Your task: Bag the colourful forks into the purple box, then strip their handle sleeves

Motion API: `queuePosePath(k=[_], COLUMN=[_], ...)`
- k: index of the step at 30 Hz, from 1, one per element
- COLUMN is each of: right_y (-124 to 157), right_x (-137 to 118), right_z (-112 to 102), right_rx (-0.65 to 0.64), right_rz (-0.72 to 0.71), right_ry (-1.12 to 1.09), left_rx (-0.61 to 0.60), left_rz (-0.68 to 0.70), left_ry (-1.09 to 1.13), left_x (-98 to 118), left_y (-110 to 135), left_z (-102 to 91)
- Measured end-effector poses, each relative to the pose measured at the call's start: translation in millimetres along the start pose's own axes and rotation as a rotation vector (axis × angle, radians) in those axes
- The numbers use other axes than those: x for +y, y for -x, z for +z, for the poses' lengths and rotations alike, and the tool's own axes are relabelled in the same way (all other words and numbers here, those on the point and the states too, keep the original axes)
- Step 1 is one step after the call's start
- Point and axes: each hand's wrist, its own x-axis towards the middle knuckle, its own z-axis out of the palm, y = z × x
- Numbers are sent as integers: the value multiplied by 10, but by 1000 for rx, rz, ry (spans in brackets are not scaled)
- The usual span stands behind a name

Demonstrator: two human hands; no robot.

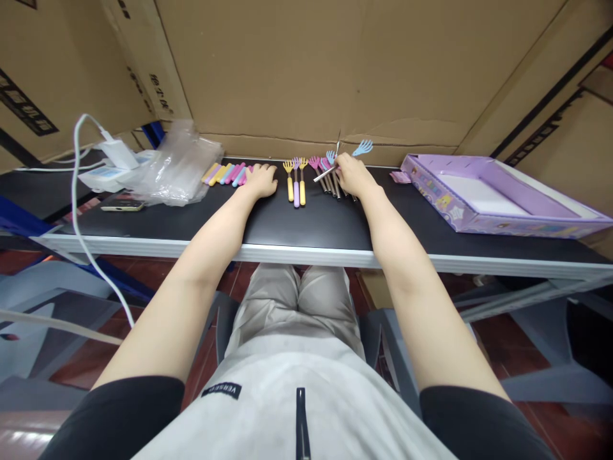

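Note:
My left hand (261, 180) lies palm down on the black table (306, 223), its fingers at the end of a row of pastel handle sleeves (226, 173). My right hand (351, 175) is closed around a blue-headed back scratcher (363, 148) with a metal rod, held over a bunch of metal-rod scratchers (327, 171). Between my hands lie finished scratchers (295, 181) with yellow and purple handles, side by side.
A purple cardboard box tray (498, 198) sits at the right. Crumpled clear plastic bags (178, 163), a phone (121, 204) and a white charger with cable (115, 153) lie at the left. Cardboard boxes (335, 64) form a wall behind the table.

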Motion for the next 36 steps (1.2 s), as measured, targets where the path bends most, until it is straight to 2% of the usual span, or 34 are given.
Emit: queuePosePath(k=[8,11,15,18,24,29,36], right_y=[-49,-72,-111,-142,-107,-14,-21], right_x=[123,197,311,344,216,18,-155], right_z=[116,188,282,322,228,13,-40], right_rx=[-45,-24,-26,-10,4,54,-127], right_rz=[23,44,100,114,117,239,260], right_ry=[-56,-158,-276,-322,-245,-128,-88], left_rx=[3,-34,-143,-164,-153,-149,-157], left_rz=[35,14,-4,-20,-22,-17,-16], left_ry=[103,73,-14,-50,-43,-45,-33], left_x=[-30,37,152,203,197,204,227], left_y=[-48,13,140,197,196,202,214], left_z=[21,-64,-226,-294,-289,-294,-319])
